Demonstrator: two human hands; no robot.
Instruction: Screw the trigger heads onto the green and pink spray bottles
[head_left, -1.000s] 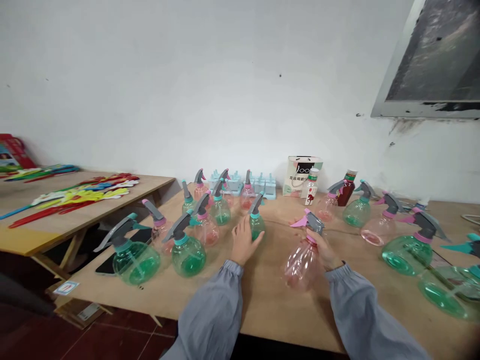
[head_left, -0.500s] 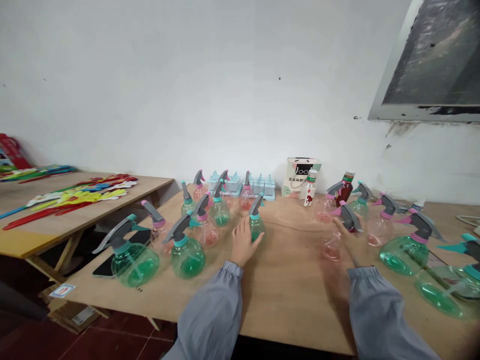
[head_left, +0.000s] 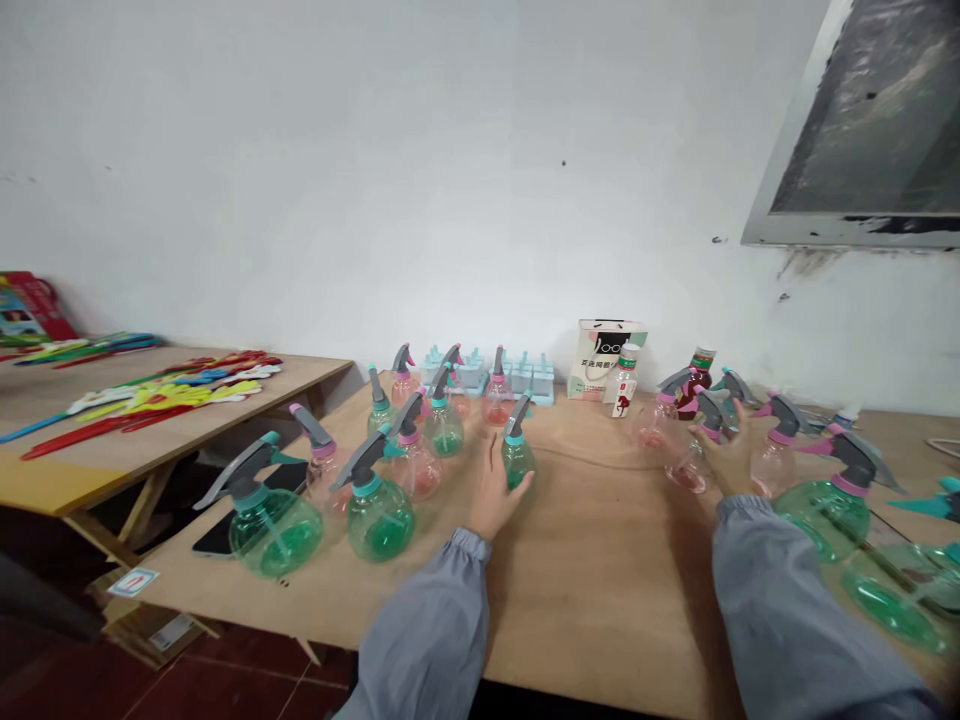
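My left hand (head_left: pixel 498 492) curves round the lower front and left side of a green spray bottle (head_left: pixel 517 458), thumb on the right. This bottle stands upright on the wooden table (head_left: pixel 577 600), its grey and teal trigger head above my fingers. On the right, my right hand (head_left: pixel 726 458) is closed round a clear pink spray bottle (head_left: pixel 686 472) from its right side. The fingers there are partly hidden by the bottle's grey and pink head. Close by stand another pink spray bottle (head_left: pixel 654 425) and a teal-collared spray bottle (head_left: pixel 733 390).
Several green and pink spray bottles (head_left: pixel 381 520) stand at the left; more (head_left: pixel 829 510) at the far right. Behind are light-blue moulds (head_left: pixel 531 380), a paper bag (head_left: pixel 589 365), a white-labelled bottle (head_left: pixel 622 385) and a dark red bottle (head_left: pixel 699 375). Another table (head_left: pixel 135 450) holds colourful gloves (head_left: pixel 161 395).
My right hand has moved the pink spray bottle away from me and slightly right, toward the other bottles. My left hand stays at the green one. The view has shifted slightly.
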